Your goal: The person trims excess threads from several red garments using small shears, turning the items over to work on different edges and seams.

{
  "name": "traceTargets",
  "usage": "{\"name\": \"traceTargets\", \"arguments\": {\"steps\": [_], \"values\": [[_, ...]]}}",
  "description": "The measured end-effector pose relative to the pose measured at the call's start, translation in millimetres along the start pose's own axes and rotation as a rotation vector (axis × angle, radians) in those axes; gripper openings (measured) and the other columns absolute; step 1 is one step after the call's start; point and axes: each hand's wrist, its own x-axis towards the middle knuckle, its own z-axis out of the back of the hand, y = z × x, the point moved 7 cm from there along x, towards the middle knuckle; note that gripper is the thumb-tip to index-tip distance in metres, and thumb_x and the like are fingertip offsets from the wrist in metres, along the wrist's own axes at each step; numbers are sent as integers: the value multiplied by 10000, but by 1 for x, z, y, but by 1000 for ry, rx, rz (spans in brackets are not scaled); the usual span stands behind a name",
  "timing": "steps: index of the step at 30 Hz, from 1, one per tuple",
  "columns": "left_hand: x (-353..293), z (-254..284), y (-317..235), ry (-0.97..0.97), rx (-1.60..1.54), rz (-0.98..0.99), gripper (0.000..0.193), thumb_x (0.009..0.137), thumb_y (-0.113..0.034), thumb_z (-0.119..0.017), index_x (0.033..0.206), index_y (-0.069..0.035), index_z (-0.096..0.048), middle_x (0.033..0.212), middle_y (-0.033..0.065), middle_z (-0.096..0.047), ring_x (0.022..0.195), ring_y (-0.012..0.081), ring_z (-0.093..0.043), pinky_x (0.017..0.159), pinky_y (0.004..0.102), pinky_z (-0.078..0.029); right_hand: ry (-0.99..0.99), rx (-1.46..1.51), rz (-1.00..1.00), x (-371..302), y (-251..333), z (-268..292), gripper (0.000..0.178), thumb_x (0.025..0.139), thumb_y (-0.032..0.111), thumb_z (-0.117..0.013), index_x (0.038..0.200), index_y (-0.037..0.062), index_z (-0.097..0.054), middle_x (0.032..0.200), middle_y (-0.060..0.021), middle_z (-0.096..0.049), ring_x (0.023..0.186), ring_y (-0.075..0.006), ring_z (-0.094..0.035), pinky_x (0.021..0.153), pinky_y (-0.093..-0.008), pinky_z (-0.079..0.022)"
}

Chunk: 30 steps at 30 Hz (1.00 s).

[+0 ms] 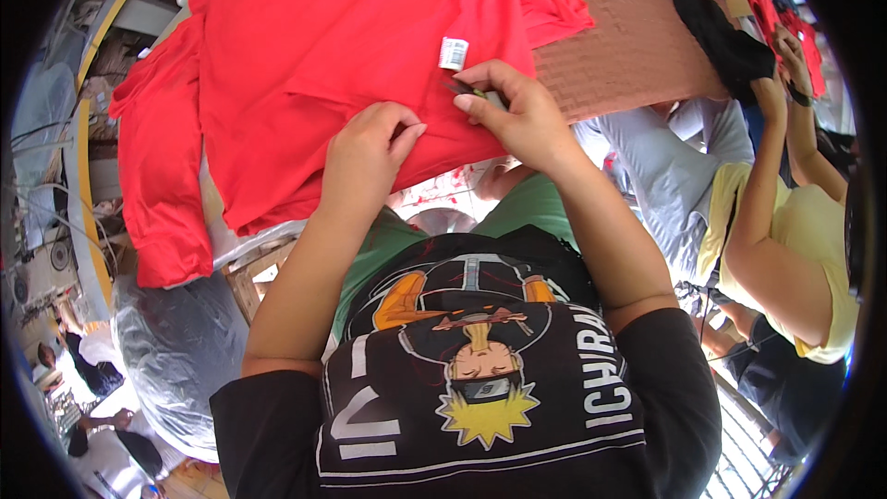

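Observation:
A red garment (305, 55) with long sleeves lies spread over the table in front of me. My left hand (368, 146) pinches its near edge, thumb and fingertips pressed together on the cloth. In my right hand (525, 120) is a small pair of thread snips (473, 91), dark pointed tips facing left above the red cloth; most of the tool is hidden by the fingers. Just above those tips, a white label (453, 54) with printing is on the garment.
Brown quilted cloth (610, 46) covers the table to the right. There a person in a yellow top (799, 249) handles a black cloth piece (716, 37). A clear plastic-wrapped bundle (176, 351) stands at lower left, beside a yellow-edged frame (85, 157).

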Motion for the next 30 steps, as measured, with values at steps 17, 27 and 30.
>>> {"name": "traceTargets", "arguments": {"steps": [17, 27, 30], "values": [[-3, 7, 8, 13, -146, 87, 126, 828, -113, -717, 910, -16, -719, 837, 114, -690, 745, 190, -662, 674, 285, -505, 37, 60, -60, -7, 6, 5, 272, 869, 132, -700, 1102, 20, -614, 877, -46, -671, 778, -109, -615, 737, -264, -492], [-3, 10, 8, -19, -317, 67, 123, 795, -68, -731, 910, -26, -726, 875, 81, -685, 780, 161, -657, 694, 272, -512, 63, -336, 321, -19, 40, -8, 232, 808, 81, -696, 1032, 67, -638, 914, -84, -646, 800, -247, -648, 684, -343, -512], [-3, 10, 6, -23, -323, 60, 114, 794, -66, -731, 902, -28, -725, 897, 75, -682, 801, 163, -656, 718, 272, -516, 63, -405, 374, -18, 46, -12, 203, 800, 72, -682, 999, 68, -640, 887, -82, -635, 803, -284, -638, 675, -370, -513]]}}
